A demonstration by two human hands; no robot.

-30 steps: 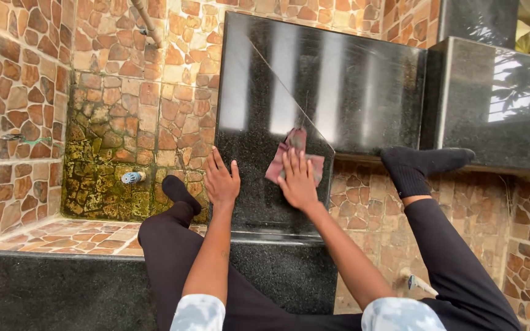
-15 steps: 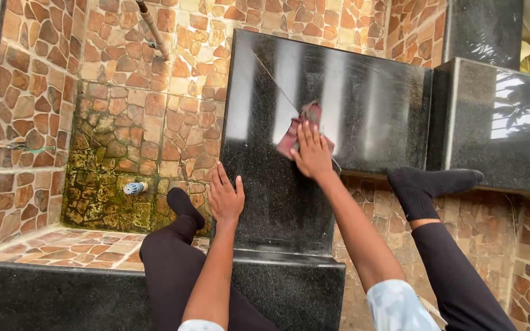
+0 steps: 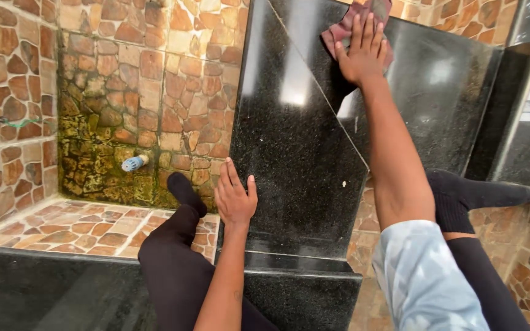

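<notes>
- Slab (image 3: 295, 153), black and polished, is seen upright in the middle of the view, between stone-clad walls and above a dark ledge (image 3: 302, 273).
- Mossy wall (image 3: 102, 159) and a small blue-white nozzle (image 3: 134, 163) are seen at the far left; the tiled floor (image 3: 62, 224) there looks damp, so a slip is judged possible if weight is shifted onto the left foot (image 3: 182, 190).
- Left hand (image 3: 235, 197) is laid flat and open on the slab's left edge, nothing gripped; a slide off that edge is judged likely if the stone is wet.
- Open room is left mostly on the slab's centre face, where no obstacle is seen.
- Right hand (image 3: 363, 52) is spread flat, pressing a reddish cloth (image 3: 351, 24) against the slab near its top edge; the cloth is pinned under the palm, not clenched.
- Overreach is the main risk here: the arm is fully stretched, and the cloth could be pushed past the top edge.
- Right foot (image 3: 473, 193) is braced against the wall under a second dark slab (image 3: 522, 135), and little room is left at that side.
</notes>
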